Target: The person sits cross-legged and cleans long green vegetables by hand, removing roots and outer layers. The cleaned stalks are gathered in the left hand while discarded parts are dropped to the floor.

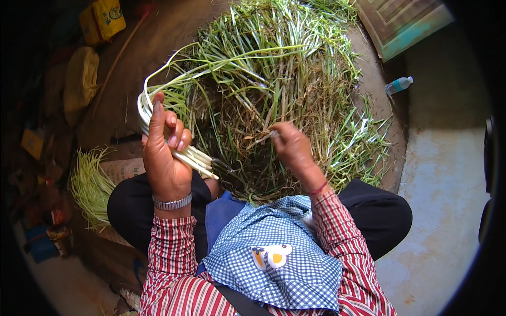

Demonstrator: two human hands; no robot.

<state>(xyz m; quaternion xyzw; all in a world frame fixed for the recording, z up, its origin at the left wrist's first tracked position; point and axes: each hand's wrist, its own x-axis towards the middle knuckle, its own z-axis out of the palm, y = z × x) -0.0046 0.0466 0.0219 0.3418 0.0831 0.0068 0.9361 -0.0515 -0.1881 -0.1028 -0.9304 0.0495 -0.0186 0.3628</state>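
My left hand (166,146) grips a bundle of long pale stalks (197,158). Their trimmed white ends point right, while the thin green leaves bend over the hand and trail toward a big heap of uncleaned green stalks (292,79). Over the near part of that heap, my right hand (293,148) pinches a small whitish strip of plant matter (272,134); the fingers partly hide it. Brown, dry leaves and roots tangle below it. A second pile of pale green stalks (91,185) lies left of my bent left knee, on a printed sack (124,170).
A plastic bottle (399,85) lies at the right, near a wooden door panel (403,23). Yellow boxes (102,21), a yellow sack (81,85) and a long stick (118,59) are along the left. A checked apron (272,245) covers my lap.
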